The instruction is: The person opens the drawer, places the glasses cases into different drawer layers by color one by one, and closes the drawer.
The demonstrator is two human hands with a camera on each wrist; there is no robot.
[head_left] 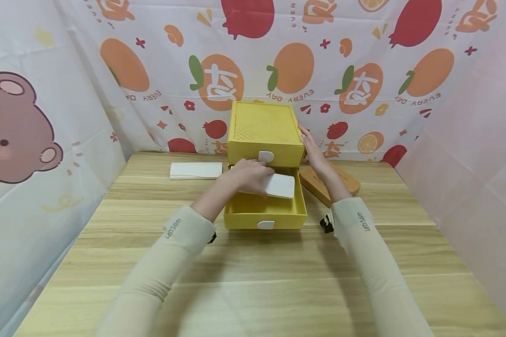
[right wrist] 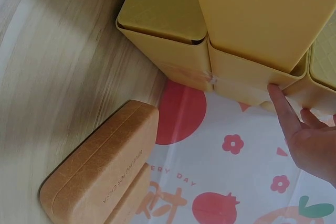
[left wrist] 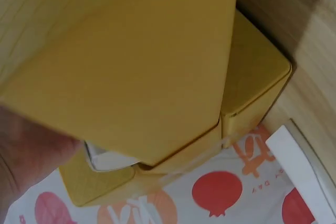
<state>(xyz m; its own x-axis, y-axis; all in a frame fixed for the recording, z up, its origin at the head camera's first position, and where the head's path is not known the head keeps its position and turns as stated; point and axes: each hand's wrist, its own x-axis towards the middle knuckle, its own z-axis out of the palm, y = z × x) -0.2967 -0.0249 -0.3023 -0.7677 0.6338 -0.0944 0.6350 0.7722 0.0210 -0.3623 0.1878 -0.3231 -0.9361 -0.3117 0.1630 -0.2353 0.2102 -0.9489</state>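
Note:
A yellow drawer cabinet (head_left: pixel 265 122) stands at the back middle of the table, its lower drawer (head_left: pixel 265 206) pulled out towards me. Reaching into that drawer, my left hand (head_left: pixel 249 176) grips a flat white case (head_left: pixel 282 186), with the fingers bent over its left part. The left wrist view has a white piece of it (left wrist: pixel 113 159) between the hand and the yellow drawer wall. My right hand (head_left: pixel 314 147) rests against the cabinet's right side with fingers extended. In the right wrist view, one fingertip of this hand (right wrist: pixel 299 135) touches the yellow side edge.
A long white case (head_left: pixel 196 171) lies on the wooden table, left of the cabinet. On the right, beside the drawer and partly under my right forearm, lies a brown glasses case (right wrist: pixel 100 166). A fruit-printed cloth (head_left: pixel 293 70) hangs close behind the cabinet.

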